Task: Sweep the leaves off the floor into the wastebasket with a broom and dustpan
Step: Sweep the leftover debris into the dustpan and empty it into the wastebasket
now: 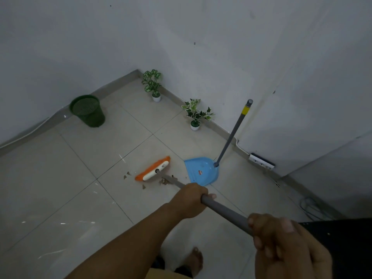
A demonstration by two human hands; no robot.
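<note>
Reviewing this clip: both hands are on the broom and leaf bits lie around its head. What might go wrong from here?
1. Leaf fragments lie on both sides of the broom head; a stroke toward the dustpan may leave the far ones behind.
2. No hand steadies the dustpan; both the left hand and right hand hold the broom, so a push could slide the dustpan away.
</note>
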